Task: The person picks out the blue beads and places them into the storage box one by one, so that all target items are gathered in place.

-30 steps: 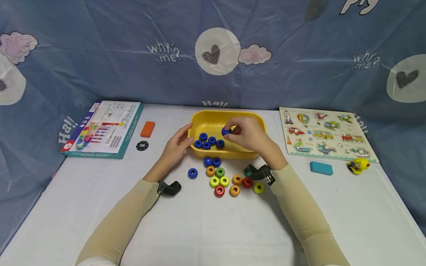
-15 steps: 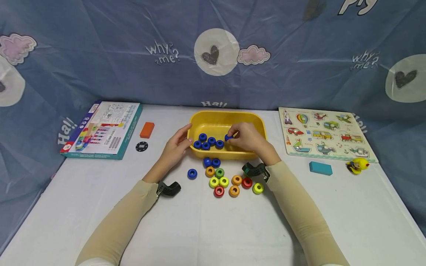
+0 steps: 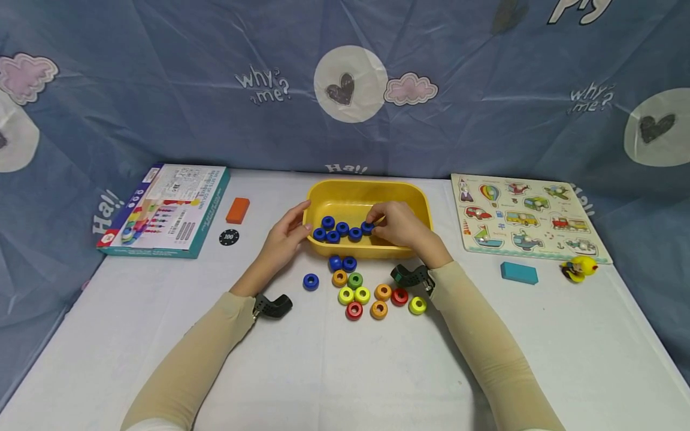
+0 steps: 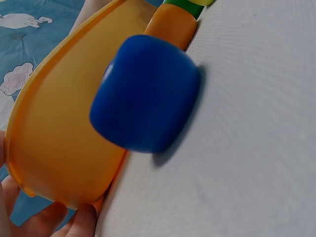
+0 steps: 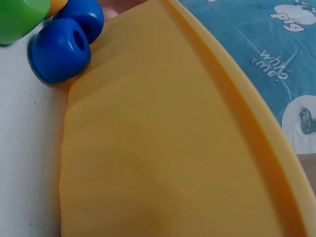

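At frame centre, right hand (image 3: 398,224) pinches round blue bead (image 3: 366,228); relaxed left hand (image 3: 283,239) touches yellow plastic tray (image 3: 353,197); uneven release risks rolling.

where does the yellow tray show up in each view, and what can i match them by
Head: yellow tray near the centre.
Left wrist: yellow tray down the left side.
Right wrist: yellow tray fills the middle, running off the bottom edge.
Shared landmark: blue printed backdrop, behind the tray in all three.
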